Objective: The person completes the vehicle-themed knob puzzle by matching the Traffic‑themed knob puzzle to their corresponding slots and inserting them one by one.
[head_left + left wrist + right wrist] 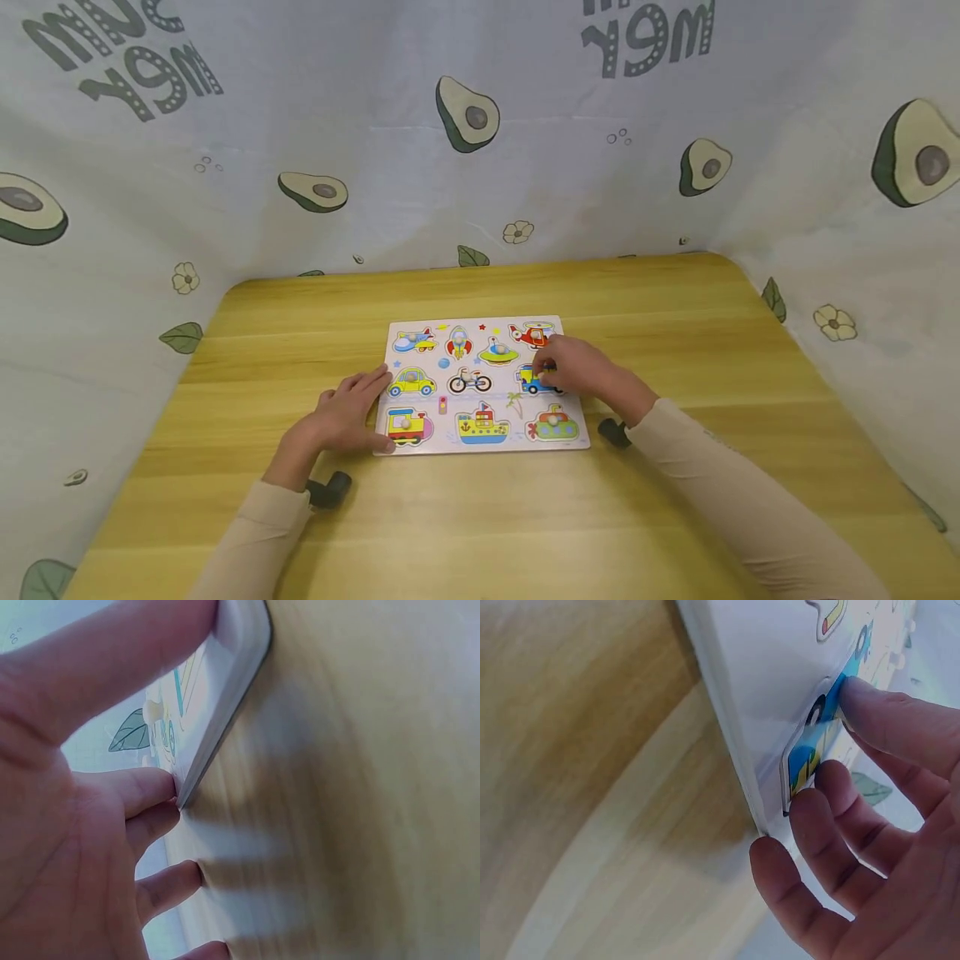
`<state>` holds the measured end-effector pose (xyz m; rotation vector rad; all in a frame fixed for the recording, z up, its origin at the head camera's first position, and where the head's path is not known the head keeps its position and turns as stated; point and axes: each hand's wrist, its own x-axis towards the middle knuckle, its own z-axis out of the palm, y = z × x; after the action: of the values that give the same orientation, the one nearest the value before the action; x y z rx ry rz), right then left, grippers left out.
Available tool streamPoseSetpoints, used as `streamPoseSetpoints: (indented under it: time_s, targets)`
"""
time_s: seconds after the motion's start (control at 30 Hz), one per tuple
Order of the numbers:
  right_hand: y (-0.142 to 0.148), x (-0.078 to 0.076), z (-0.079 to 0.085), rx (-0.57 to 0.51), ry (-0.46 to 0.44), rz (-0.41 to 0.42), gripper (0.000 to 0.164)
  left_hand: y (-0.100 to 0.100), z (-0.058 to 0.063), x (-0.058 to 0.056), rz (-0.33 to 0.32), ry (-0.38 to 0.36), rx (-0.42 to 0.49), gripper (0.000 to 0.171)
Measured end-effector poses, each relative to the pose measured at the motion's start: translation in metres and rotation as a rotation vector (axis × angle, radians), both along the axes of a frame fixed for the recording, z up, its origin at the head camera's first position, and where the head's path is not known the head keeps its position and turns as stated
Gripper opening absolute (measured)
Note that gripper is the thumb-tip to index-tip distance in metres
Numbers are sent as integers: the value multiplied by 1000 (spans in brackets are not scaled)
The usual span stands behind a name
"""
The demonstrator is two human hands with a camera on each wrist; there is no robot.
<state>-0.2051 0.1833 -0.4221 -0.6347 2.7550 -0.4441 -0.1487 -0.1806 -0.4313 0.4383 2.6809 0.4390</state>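
Observation:
A pale wooden peg puzzle board [491, 454] with colourful vehicle pieces lies on the table. My left hand [341, 415] braces its left side, thumb on the near corner, fingers spread along the left edge. In the left wrist view the index fingertip meets the board's side and other fingertips rest on the table. At the right side, my right hand [576, 365] pinches at the blue and yellow truck piece [531, 385], which sits at its outline. The right wrist view shows the thumb against the truck piece [804, 763]; the knob there is hidden behind it.
Other knobbed pieces lie in the board, among them a red helicopter [531, 336], a green submarine [555, 427], a ship [482, 427] and a train [406, 427]. A wooden table [480, 525] surrounds the board; an avocado-print cloth [405, 217] hangs behind.

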Motion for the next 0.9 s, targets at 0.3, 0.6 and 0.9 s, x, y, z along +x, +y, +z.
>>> streamPoseSetpoints:
  time_s: [0.3, 0.6, 0.9]
  targets:
    - [7, -1, -4, -39, -79, 4, 11, 3, 3, -3, -18, -14, 2, 104]
    - [85, 26, 30, -177, -79, 26, 20, 1, 2, 1, 6, -17, -11, 105]
    - [159, 68, 24, -45, -24, -37, 10, 4, 4, -1, -12, -10, -10, 105]
